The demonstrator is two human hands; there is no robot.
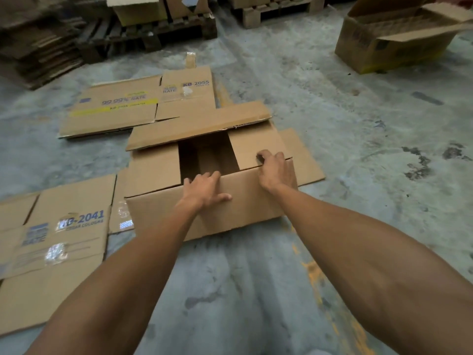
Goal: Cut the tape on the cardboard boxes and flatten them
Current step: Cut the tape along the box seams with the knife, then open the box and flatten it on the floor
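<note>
A brown cardboard box stands on the concrete floor in the middle of the head view, its top flaps open and a dark gap showing inside. My left hand lies over the near top edge, fingers spread and fairly straight, thumb on the front wall. My right hand is at the near right corner of the top, fingers curled, with a small dark thing at the fingertips that I cannot identify. No cutter shows clearly.
Flattened boxes lie on the floor: one marked KB-2055 behind, one marked KB-2041 at left. An open box stands at far right. Pallets and stacked cardboard line the back.
</note>
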